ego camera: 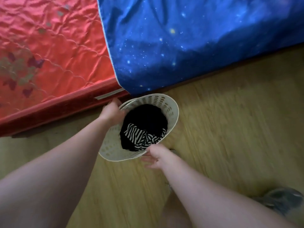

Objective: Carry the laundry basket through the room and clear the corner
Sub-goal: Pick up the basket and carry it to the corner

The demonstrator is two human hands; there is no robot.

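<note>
A cream perforated laundry basket [171,111] is held over the wooden floor, just off the corner of the bed. It holds dark clothes [144,119] and a black-and-white striped garment [139,137]. My left hand [111,111] grips the basket's far-left rim, close to the red mattress edge. My right hand [156,157] holds the near rim, fingers under it. The picture is blurred by motion.
A red quilted mattress [49,55] fills the upper left, with a blue starry blanket [189,38] draped over its right part and hanging down to the floor. Wooden floor [230,137] stretches right and towards me. A grey shoe or cloth [279,199] lies at the lower right.
</note>
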